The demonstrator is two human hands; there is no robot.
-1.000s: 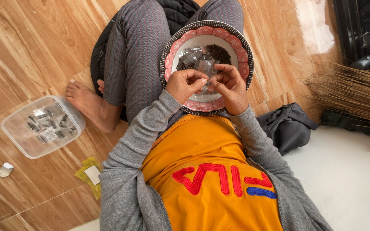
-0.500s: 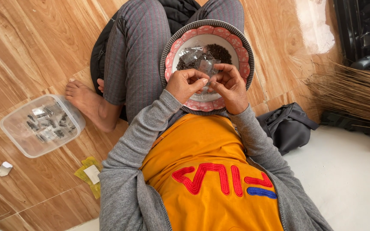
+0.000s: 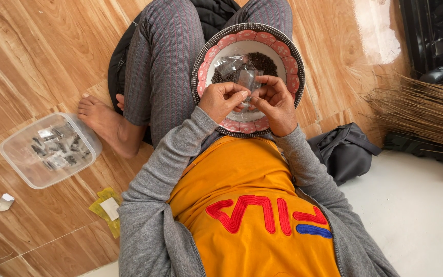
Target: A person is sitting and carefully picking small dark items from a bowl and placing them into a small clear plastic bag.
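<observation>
Wood-patterned flooring [image 3: 37,61] spreads under you, meeting a pale mat or floor section [image 3: 421,215] at the near right. You sit cross-legged in grey striped trousers, a grey jacket and an orange top, with a round bowl [image 3: 288,66] resting on your lap; its rim is pink-panelled with a dark dotted edge, and its inside is white.

Your left hand [image 3: 223,101] and right hand [image 3: 275,102] meet over the near side of the bowl. Both are closed, fingertips pinching a small clear plastic packet [image 3: 248,81] between them, the left from the left edge and the right from the right edge. The packet stands just above the bowl's inside. Beyond it, in the far part of the bowl, lies a heap of small dark seeds or grains [image 3: 263,62], with another clear packet [image 3: 229,66] lying to its left.

On the floor to your left, just past your bare foot [image 3: 103,120], sits a clear plastic tub [image 3: 49,150] holding many small filled packets. Nearer, a yellow wrapper [image 3: 107,210] lies on the floor, and a small white scrap [image 3: 4,201] lies further left. To your right a dark bag [image 3: 347,151] rests just beside your elbow, and a straw broom [image 3: 421,110] lies at the far right.
</observation>
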